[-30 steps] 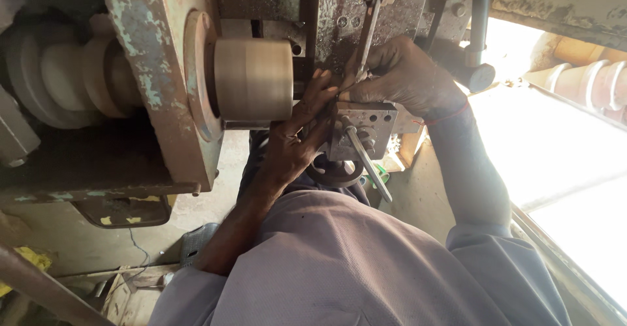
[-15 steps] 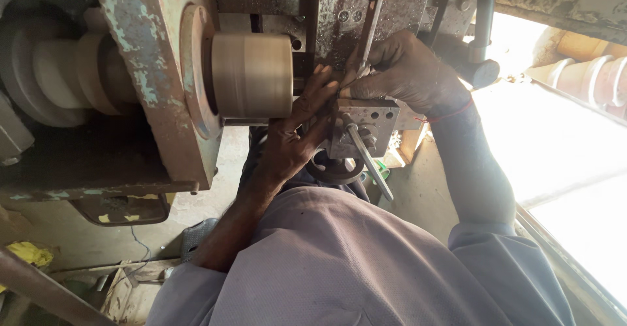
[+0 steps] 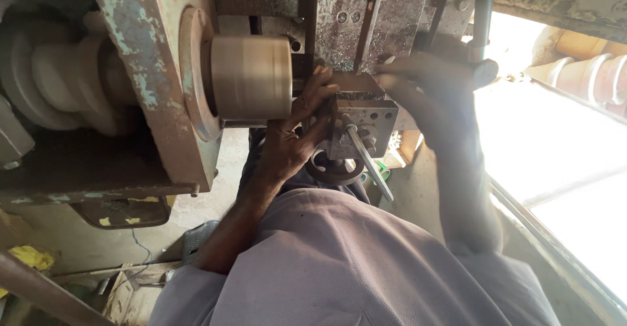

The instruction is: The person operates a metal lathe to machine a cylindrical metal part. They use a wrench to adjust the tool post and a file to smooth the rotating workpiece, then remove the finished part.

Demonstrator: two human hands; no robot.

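A smooth tan metal cylinder [image 3: 251,78] sticks out of the worn, paint-chipped headstock [image 3: 147,71] of a lathe. Right of it stands a steel tool post block [image 3: 366,120] with a thin lever [image 3: 370,166] slanting down from it. My left hand [image 3: 297,136] rests against the block's left side, fingers spread and touching its top edge. My right hand [image 3: 424,87] curls over the block's top from the right, dark in shadow. A small dark handwheel [image 3: 333,169] sits just below my left hand.
A stepped pulley [image 3: 62,91] is at the far left behind the headstock. A vertical rod [image 3: 483,12] rises past my right hand. Bright daylight floods the right side, with ribbed orange-tan parts [image 3: 588,74] there. Scrap and a yellow rag [image 3: 29,257] lie on the floor.
Both hands stay at the tool post block; my left fingers have crept slightly up along its edge. The view has shifted a little.
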